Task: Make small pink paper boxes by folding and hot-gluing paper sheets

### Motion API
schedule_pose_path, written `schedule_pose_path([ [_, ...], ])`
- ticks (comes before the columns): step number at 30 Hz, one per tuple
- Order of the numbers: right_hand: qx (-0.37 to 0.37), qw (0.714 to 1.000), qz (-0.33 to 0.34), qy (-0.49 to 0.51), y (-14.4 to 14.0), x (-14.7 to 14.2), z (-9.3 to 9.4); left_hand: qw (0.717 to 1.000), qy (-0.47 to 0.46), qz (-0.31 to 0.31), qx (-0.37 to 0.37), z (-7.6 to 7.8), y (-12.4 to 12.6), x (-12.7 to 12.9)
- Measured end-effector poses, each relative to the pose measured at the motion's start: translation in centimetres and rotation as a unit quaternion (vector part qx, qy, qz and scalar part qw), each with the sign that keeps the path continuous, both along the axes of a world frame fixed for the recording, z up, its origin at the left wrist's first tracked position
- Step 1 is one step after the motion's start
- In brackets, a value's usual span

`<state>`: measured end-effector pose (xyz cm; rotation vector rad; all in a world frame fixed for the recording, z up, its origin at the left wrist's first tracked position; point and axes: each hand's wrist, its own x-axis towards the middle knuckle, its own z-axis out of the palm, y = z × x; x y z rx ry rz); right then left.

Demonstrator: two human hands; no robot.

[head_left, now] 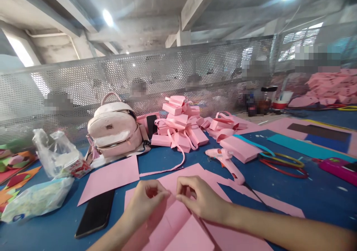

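Pink paper sheet (178,221) — flat, matte, creased — pinched at its edge by left hand (146,200) and right hand (199,199), each grip closed.

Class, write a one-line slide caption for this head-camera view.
Both hands, left hand and right hand, pinch a pink paper sheet on a blue table beside a glue gun.

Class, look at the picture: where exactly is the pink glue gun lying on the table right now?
In the head view, the pink glue gun lies on the blue table, right of centre, just beyond the right hand and beside a flat pink box.
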<state>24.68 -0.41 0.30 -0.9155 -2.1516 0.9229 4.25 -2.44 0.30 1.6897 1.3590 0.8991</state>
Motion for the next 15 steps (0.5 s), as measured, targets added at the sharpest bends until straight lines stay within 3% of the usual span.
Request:
schedule_pose_path([
  [10, -0.031, 0.999, 0.028, 0.021, -0.3, -0.2, 0.2, 0.999, -0.038, 0.006, 0.022, 0.1, -1.0, 0.6],
  [15, 0.009, 0.996, -0.048, 0.074, 1.5, 0.9, 0.4, 0.979, -0.199, 0.008, -0.051, -0.9, -0.1, 0.0],
])
